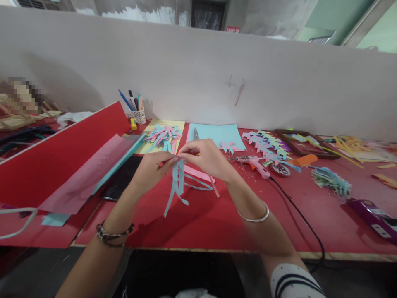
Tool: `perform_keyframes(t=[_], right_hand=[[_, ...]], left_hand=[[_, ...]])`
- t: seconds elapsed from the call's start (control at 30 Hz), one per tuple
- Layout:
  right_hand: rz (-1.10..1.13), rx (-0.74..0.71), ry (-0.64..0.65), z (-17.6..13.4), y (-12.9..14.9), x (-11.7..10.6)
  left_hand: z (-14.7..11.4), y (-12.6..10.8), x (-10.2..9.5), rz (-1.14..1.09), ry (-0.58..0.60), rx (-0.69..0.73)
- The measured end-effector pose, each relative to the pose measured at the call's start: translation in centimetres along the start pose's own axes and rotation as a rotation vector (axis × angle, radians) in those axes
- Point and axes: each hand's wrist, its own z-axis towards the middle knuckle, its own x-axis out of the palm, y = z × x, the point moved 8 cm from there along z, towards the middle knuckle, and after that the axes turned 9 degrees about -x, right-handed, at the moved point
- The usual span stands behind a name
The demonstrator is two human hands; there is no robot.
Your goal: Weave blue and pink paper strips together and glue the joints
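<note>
Both hands meet above the middle of the red table, fingertips close together. My left hand [151, 167] pinches the upper ends of light blue paper strips [177, 182], which hang down with loose, curling tails. From the other side, my right hand [201, 153] pinches at the same spot, thumb and fingers pressed together on the strips. A pink paper strip [200, 174] and another thin blue strip extend to the right beneath the right hand. Behind that hand, the grey tip of a tool [196, 134] shows, its lower part hidden.
A pink glue gun [252, 161] lies to the right, its black cord running over the front edge. Cut strips [164, 136] are heaped on yellow paper. A red board [62, 157] and pink sheet [87, 178] stand left. Farther right are folded paper chains [268, 145] and a purple device [372, 215].
</note>
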Motion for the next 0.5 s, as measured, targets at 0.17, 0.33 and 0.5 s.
perform_keyframes(t=[0.17, 0.33, 0.5], right_hand=[[0.005, -0.024, 0.003, 0.0, 0.0, 0.1], [0.025, -0.041, 0.026, 0.0, 0.0, 0.3], [0.02, -0.042, 0.005, 0.1, -0.1, 0.2]], left_hand=[[-0.1, 0.0, -0.1, -0.013, -0.003, -0.022], [-0.1, 0.4, 0.4, -0.076, 0.026, -0.067], [-0.2, 0.9, 1.3, -0.209, 0.046, -0.144]])
